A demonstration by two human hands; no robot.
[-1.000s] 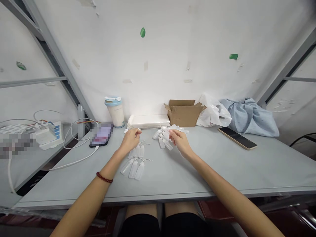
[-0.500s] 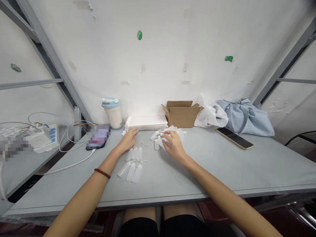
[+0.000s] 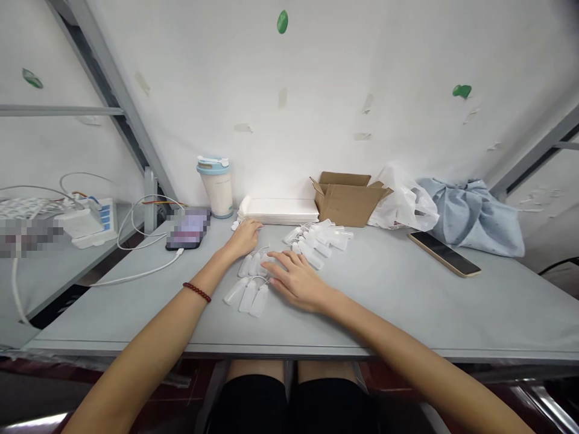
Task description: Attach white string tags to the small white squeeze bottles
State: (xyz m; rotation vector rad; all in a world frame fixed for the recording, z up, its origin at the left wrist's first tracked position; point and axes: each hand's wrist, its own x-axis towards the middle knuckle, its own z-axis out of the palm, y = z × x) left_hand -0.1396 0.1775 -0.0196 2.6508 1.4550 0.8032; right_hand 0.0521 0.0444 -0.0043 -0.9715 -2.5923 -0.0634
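Observation:
My left hand [image 3: 244, 237] rests on the table by the front edge of a flat white stack [image 3: 280, 211], its fingers loosely stretched and nothing visible in them. Small white pieces show just beside its far side. My right hand [image 3: 298, 280] lies lower and to the right, fingers apart, with the fingertips on or just over the right end of a row of translucent white bottle-shaped plastic pieces [image 3: 245, 265] with thin tails. Nearer me lies a second row of such pieces [image 3: 248, 296]. Beyond my right hand is a loose pile of them [image 3: 323, 238].
At the back stand a cup with a blue lid [image 3: 216, 188], an open cardboard box [image 3: 348, 202], a white plastic bag [image 3: 402, 202] and a light blue cloth bundle [image 3: 477, 220]. One phone [image 3: 187, 229] with a cable lies left, another phone [image 3: 443, 253] right. A power strip [image 3: 93, 223] sits far left.
My right hand has moved left and nearer me, from the pile to the far row, and its fingers have spread. My left hand stays by the white stack. The camera view has shifted.

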